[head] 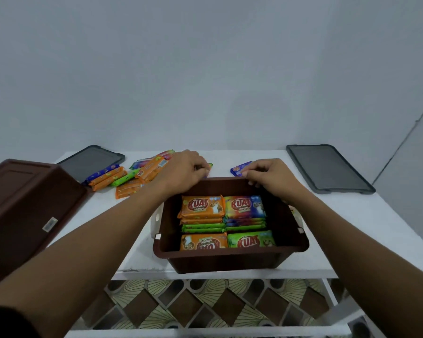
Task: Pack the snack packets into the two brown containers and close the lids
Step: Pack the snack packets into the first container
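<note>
Snack packets, flat rectangular foil wrappers printed orange, green and blue-purple, lie in tidy stacked rows inside an open brown rectangular plastic container at the front edge of a white table. Behind the container and to its left, a loose heap of the same packets lies on the table top. One small blue packet lies just behind the container's far rim.

The left hand is just behind the container's far left corner. Its fingers curl down over a packet whose green end pokes out past the knuckles; whether it is gripped cannot be told. The right hand is at the far right of the rim, fingers curled in narrow. Its thumb is at the edge of the blue packet, but a hold cannot be confirmed.

Well left of the container, a second brown plastic container lies base up, showing a white label. Behind the container lie a dark grey flat lid far to the left and a matching grey lid far to the right.

Judging by look, each packet is light, thin and slick, probably with a crushable filling, so the wrapper may slide between fingers. The best hold is likely a gentle pinch across the flat faces near the middle. Several could also be gathered edge-on as a stack.
</note>
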### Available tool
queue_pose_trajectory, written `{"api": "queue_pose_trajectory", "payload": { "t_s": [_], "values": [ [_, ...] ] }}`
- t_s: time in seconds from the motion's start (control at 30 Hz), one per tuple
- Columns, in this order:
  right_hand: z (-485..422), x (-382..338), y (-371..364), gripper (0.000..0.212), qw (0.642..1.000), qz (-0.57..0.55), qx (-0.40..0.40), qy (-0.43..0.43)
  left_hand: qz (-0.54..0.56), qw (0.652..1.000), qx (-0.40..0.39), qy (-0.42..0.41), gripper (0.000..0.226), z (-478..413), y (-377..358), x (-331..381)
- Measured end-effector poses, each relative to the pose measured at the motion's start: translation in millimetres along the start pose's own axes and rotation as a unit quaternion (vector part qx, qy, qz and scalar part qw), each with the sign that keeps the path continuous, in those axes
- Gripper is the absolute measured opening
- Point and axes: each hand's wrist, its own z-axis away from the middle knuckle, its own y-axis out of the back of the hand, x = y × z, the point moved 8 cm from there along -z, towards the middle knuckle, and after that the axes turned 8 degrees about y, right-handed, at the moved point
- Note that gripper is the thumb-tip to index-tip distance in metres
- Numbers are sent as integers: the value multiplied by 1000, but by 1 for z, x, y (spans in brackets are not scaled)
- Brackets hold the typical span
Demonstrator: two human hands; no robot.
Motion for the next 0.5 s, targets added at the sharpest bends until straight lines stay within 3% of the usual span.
{"api": "queue_pose_trajectory", "payload": {
  "t_s": [0.17,0.5],
  "values": [
    [-26,9,37,7,1000,5,21,-9,28,998,-5,49,22,-32,-7,13],
    [-71,53,84,6,998,63,-18,-10,11,995,-46,84,32,-94,-53,36]
  ]
}}
